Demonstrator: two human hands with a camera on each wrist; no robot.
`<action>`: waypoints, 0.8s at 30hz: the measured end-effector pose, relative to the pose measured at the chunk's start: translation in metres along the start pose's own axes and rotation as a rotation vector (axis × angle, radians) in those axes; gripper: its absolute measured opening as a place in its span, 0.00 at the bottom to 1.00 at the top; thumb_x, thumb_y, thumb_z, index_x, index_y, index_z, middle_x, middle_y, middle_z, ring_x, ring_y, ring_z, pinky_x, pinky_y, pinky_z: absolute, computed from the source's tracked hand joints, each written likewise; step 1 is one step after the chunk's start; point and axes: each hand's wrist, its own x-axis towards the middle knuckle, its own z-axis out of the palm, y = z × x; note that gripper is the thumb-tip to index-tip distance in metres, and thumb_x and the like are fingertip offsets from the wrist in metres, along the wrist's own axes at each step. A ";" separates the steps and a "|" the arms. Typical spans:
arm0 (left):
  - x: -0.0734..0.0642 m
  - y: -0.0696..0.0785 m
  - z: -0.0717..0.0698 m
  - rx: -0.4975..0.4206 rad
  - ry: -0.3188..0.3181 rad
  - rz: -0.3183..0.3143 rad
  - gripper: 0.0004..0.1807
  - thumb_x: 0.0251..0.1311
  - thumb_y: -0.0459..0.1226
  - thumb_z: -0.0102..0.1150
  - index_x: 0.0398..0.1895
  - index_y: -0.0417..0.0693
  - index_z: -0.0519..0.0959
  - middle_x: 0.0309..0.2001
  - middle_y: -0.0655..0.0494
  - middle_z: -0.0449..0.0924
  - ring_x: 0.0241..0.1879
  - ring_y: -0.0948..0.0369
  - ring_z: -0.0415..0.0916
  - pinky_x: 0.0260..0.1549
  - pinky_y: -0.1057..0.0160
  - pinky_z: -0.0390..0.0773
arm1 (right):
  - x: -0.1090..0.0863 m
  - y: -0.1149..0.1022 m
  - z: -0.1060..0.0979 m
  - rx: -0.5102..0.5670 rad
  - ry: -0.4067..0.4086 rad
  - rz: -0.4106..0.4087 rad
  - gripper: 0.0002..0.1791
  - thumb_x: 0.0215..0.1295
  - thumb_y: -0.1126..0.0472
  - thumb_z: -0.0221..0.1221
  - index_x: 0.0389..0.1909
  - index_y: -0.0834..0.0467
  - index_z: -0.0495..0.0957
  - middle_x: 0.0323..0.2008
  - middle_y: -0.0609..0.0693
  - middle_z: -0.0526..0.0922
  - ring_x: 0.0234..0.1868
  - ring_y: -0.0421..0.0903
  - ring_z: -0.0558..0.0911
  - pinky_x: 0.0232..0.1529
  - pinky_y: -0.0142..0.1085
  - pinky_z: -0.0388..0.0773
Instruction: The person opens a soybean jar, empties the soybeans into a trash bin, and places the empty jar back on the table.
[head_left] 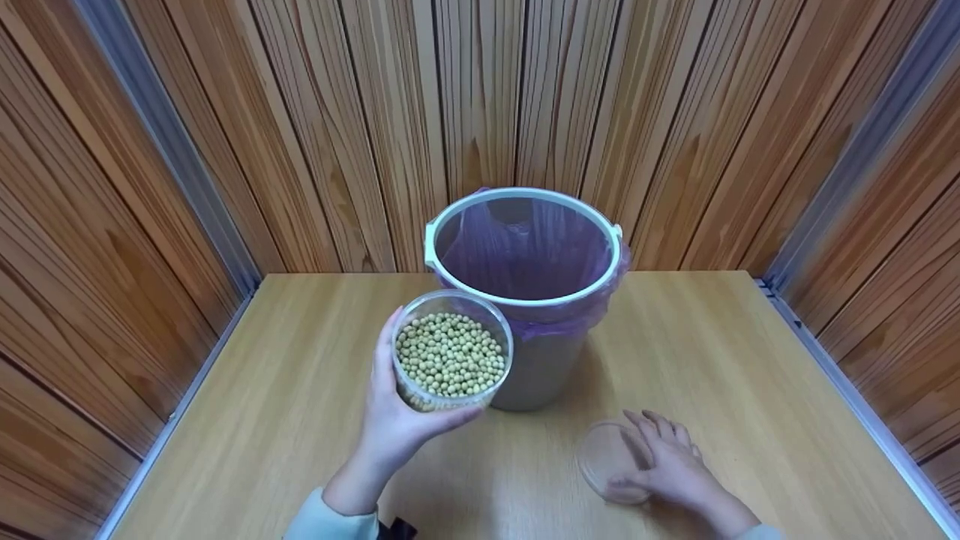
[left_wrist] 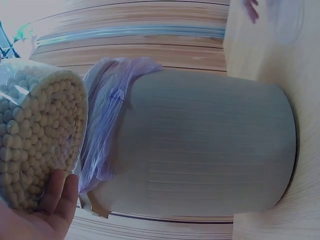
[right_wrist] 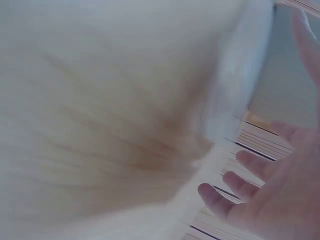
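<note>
My left hand grips a clear round plastic tub, its fingers and thumb around the side. The tub has no lid on and is filled with pale green dried peas or beans; they press against its clear wall in the left wrist view. It is tilted beside the front left of a bin, overlapping the bin's edge in the head view. My right hand is over a clear round lid on the table, fingers spread and loosely bent, thumb across the lid. In the right wrist view these fingers are apart.
The grey bin has a white rim ring and a purple bag liner, whose edge hangs outside. It stands on the wooden table near the back. Wood-plank walls with metal corner strips enclose the back and both sides.
</note>
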 end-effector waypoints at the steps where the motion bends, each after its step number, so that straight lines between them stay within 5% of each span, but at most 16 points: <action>1: 0.001 0.001 0.000 -0.005 0.000 -0.002 0.71 0.26 0.34 0.86 0.77 0.49 0.50 0.73 0.50 0.60 0.70 0.51 0.61 0.69 0.44 0.58 | 0.003 -0.003 -0.004 0.027 0.011 0.001 0.58 0.42 0.37 0.74 0.72 0.60 0.62 0.69 0.73 0.60 0.67 0.75 0.58 0.59 0.74 0.59; 8: 0.007 0.005 -0.003 -0.018 0.012 -0.003 0.70 0.28 0.33 0.85 0.78 0.49 0.49 0.74 0.50 0.59 0.70 0.52 0.61 0.68 0.44 0.59 | 0.025 -0.024 -0.047 0.317 -0.013 0.084 0.49 0.63 0.42 0.63 0.76 0.61 0.53 0.74 0.70 0.51 0.73 0.71 0.50 0.68 0.70 0.50; 14: 0.013 0.009 -0.003 -0.039 0.045 0.014 0.69 0.28 0.32 0.85 0.77 0.51 0.50 0.72 0.50 0.61 0.69 0.54 0.62 0.68 0.46 0.61 | 0.036 -0.038 -0.075 0.482 0.045 0.009 0.42 0.71 0.51 0.58 0.76 0.63 0.48 0.75 0.68 0.51 0.74 0.68 0.51 0.72 0.65 0.51; 24: 0.023 0.013 -0.007 -0.036 0.079 -0.016 0.69 0.30 0.32 0.85 0.78 0.51 0.49 0.72 0.52 0.59 0.69 0.54 0.61 0.67 0.48 0.64 | 0.062 -0.069 -0.114 0.535 0.155 -0.049 0.38 0.75 0.53 0.53 0.78 0.58 0.47 0.75 0.65 0.55 0.74 0.66 0.55 0.72 0.62 0.55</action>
